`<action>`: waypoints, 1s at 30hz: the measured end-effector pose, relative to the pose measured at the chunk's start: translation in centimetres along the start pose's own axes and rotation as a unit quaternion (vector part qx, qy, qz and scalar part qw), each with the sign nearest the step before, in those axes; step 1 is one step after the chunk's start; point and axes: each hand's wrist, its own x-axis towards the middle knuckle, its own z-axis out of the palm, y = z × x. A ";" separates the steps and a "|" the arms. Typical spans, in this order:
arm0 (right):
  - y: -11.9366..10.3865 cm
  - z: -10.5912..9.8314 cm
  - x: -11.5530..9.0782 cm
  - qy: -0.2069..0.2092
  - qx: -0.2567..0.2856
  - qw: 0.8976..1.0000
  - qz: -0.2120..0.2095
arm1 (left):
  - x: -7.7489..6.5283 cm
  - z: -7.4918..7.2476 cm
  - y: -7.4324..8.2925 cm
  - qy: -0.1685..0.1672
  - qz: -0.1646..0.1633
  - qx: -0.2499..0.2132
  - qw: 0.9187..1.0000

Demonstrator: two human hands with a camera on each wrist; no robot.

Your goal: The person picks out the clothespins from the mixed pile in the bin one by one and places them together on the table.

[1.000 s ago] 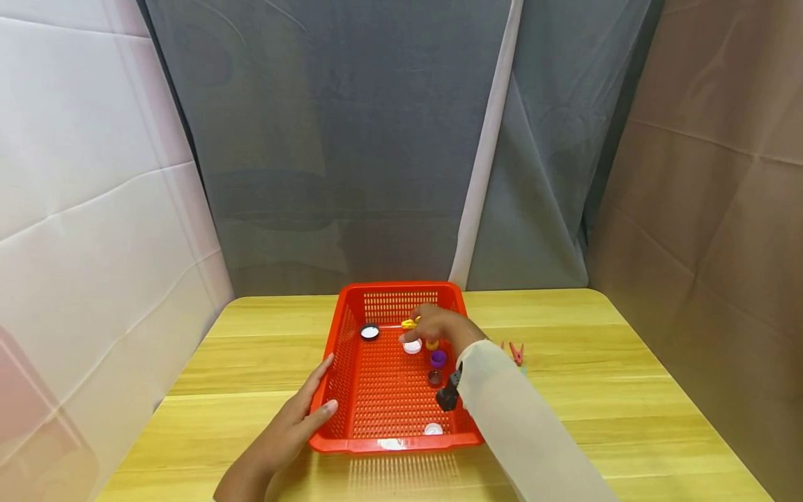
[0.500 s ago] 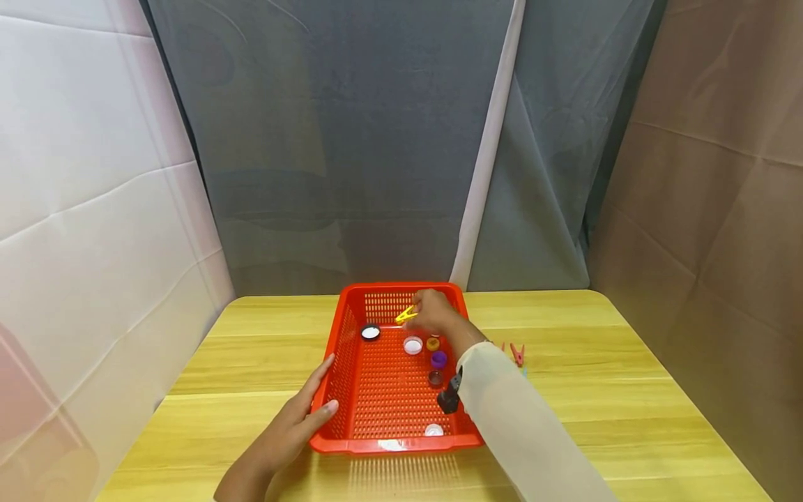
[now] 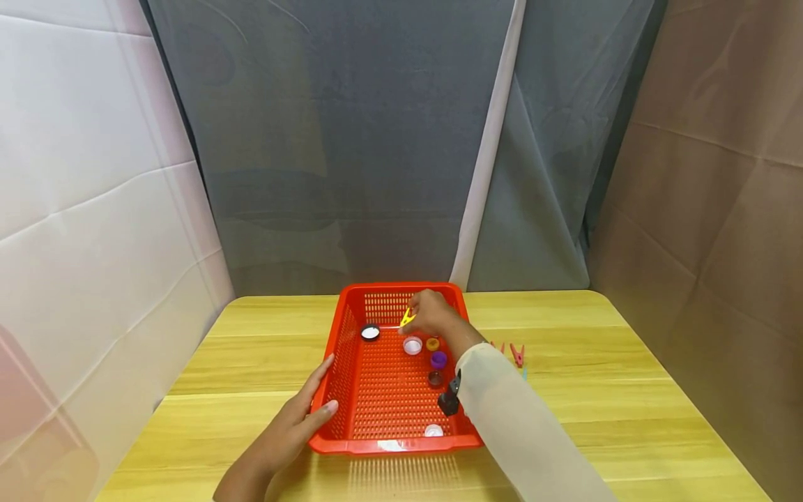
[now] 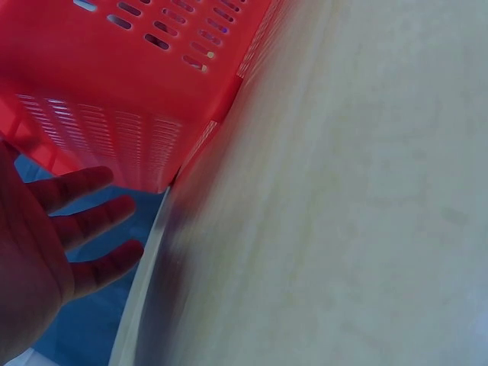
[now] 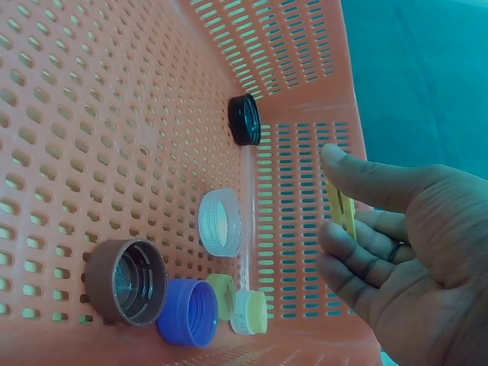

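Between thumb and fingers, my right hand pinches a yellow clothespin inside the far end of the red plastic basket. My left hand lies against the basket's left rim with its fingers extended. Below and around the right hand, several bottle caps rest on the basket floor: a black cap, a clear whitish cap, a small yellow cap, a purple cap and a brown cap. A white-and-yellow cap shows in the right wrist view.
Another whitish cap lies near the basket's front wall. Red clothespins lie on the wooden table right of the basket, partly hidden by the right arm. Grey cloth hangs behind the table.
My right hand has drawn back slightly from above the whitish cap, and the yellow clothespin has turned from lying flat to a steeper tilt. The left hand has not moved.
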 end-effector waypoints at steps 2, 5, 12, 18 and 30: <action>-0.1 0.0 0.0 0.000 -0.002 1.000 0.001 | 0.0 0.0 0.0 0.000 -0.002 -0.001 1.000; -0.1 -0.1 0.1 -0.001 -0.001 1.000 -0.002 | 0.1 0.0 -0.1 0.001 -0.008 0.000 1.000; 0.4 -1.0 0.0 -0.015 0.053 0.998 -0.015 | 0.2 0.2 -0.3 0.000 -0.013 -0.012 1.000; 0.1 -1.9 -0.7 -0.034 0.058 0.997 -0.025 | 0.1 0.2 -0.3 -0.002 -0.013 -0.021 1.000; -0.7 -3.6 -2.1 -0.019 0.085 0.995 -0.044 | -0.1 0.0 -0.1 -0.002 -0.011 -0.009 1.000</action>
